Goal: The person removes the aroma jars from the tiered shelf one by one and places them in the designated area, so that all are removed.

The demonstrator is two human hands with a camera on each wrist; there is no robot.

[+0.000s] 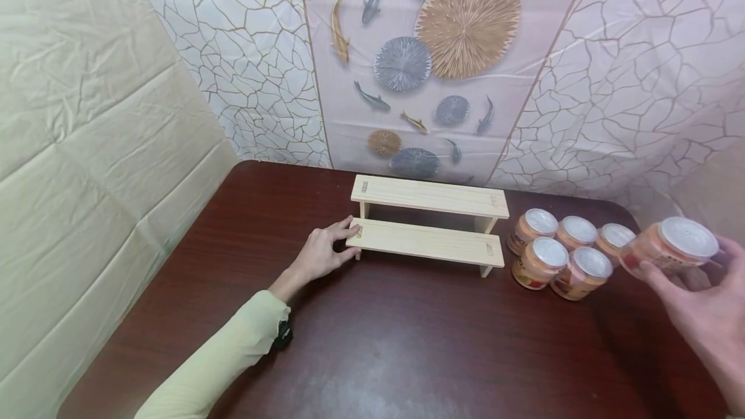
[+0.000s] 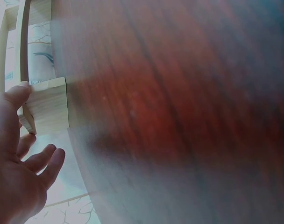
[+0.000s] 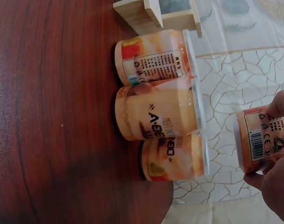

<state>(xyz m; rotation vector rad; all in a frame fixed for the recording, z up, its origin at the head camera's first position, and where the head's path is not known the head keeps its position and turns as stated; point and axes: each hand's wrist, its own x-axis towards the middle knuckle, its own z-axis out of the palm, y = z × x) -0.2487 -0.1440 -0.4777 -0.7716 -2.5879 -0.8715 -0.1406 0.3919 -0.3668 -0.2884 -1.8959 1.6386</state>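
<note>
My left hand (image 1: 320, 252) grips the left end of the lower wooden shelf (image 1: 427, 243), thumb at the front edge and fingers at the back. In the left wrist view, the thumb and a finger pinch the board's end (image 2: 27, 119), while other fingers stay off it. My right hand (image 1: 707, 302) holds an orange-labelled jar (image 1: 663, 251) with a pale lid, raised at the far right. The right wrist view shows that jar (image 3: 256, 140) tilted between thumb and fingers, off the table. Several similar jars (image 1: 540, 262) stand grouped to the shelf's right.
Behind the lower shelf is a higher wooden shelf (image 1: 431, 194), forming a second step. Both stand on a dark red-brown table (image 1: 372, 341). A patterned cloth (image 1: 384, 96) hangs along the back, and a beige cloth (image 1: 87, 147) hangs at the left.
</note>
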